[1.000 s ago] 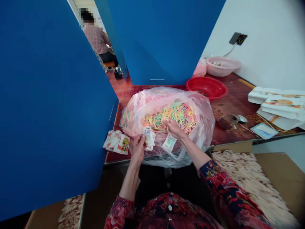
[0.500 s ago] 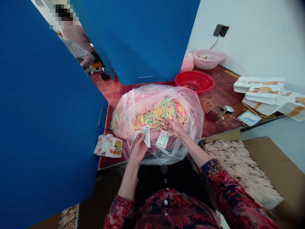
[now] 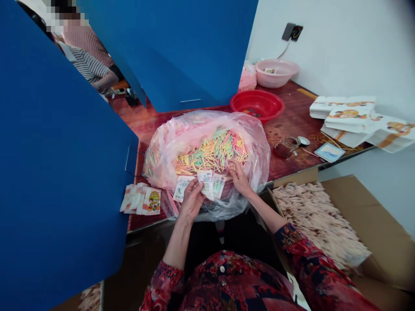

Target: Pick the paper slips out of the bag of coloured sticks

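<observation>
A clear plastic bag (image 3: 262, 147) lies spread open in front of me, full of thin pink, yellow and green sticks (image 3: 207, 155). My left hand (image 3: 192, 202) is closed on a small printed packet (image 3: 206, 183), held upright between thumb and fingers at the near side of the bag. Two similar flat pieces, a left printed packet (image 3: 181, 188) and a right printed packet (image 3: 219, 185), lie beside it, partly covered. At the right edge of the sticks, my right hand (image 3: 240, 179) has its fingers bent together around a few sticks.
Left of the bag is a row of printed packets (image 3: 142, 200). Blue panels (image 3: 181, 56) stand left and behind. A red basin (image 3: 257, 103), pink basin (image 3: 277, 73), glass jar (image 3: 285, 147) and white printed bags (image 3: 350, 119) are to the right. Below right stands a filled cardboard box (image 3: 353, 203).
My left hand has shifted right with the packet, overlapping the right packet and uncovering the left one. My right hand stays at the sticks. The whole view has shifted slightly.
</observation>
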Available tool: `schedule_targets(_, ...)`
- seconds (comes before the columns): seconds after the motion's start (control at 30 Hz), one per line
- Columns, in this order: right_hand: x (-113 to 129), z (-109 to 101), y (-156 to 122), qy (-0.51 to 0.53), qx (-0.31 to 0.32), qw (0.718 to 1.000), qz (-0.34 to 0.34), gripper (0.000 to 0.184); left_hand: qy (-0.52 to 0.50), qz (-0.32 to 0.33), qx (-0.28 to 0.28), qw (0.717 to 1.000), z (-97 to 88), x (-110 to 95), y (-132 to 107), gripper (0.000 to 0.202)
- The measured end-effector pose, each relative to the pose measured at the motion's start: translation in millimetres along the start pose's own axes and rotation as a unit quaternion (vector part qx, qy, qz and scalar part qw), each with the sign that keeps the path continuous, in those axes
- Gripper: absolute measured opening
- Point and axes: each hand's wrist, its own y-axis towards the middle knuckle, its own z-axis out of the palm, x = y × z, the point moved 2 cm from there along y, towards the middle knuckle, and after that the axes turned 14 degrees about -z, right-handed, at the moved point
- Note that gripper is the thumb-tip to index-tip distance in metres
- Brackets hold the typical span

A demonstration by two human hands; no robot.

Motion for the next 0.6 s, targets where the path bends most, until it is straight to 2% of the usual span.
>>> schedule_targets(0.1,0.9,1.5,2.9,0.006,-0.010,1.000,0.000,0.047,0.008,0.014,-0.018,1.000,1.3,2.1,-0.4,0.053)
schedule_targets(0.2,-0.9,-3.6,10.9,0.089,-0.087,0.990,0.064,0.052,0.011,0.017,-0.037,0.999,0.5,4.3,-0.6,0.056)
schedule_targets(0.33,-5.1,-12.1,22.8,0.254,-0.156,0.943,0.148,0.055,0.008,0.005,-0.045,0.999,-1.5,5.7,-0.8,0.055)
schedule_targets(0.43,-9.7,-14.5,25.5,0.328,-0.211,0.896,0.213,0.039,-0.005,0.003,-0.049,0.999,-2.4,5.9,0.3,0.057)
schedule_targets(0.5,-10.8,-13.6,25.3,0.344,-0.232,0.879,0.236,0.032,-0.005,0.001,-0.049,0.999,-2.5,6.2,1.9,0.058)
schedule_targets(0.57,-7.6,-13.0,24.3,0.333,-0.242,0.884,0.222,0.029,-0.004,-0.006,-0.045,0.999,-1.9,6.9,3.1,0.058)
schedule_targets(0.6,-4.1,-13.6,23.2,0.312,-0.245,0.896,0.201,0.028,-0.008,-0.013,-0.041,0.999,-1.4,7.4,3.3,0.057)
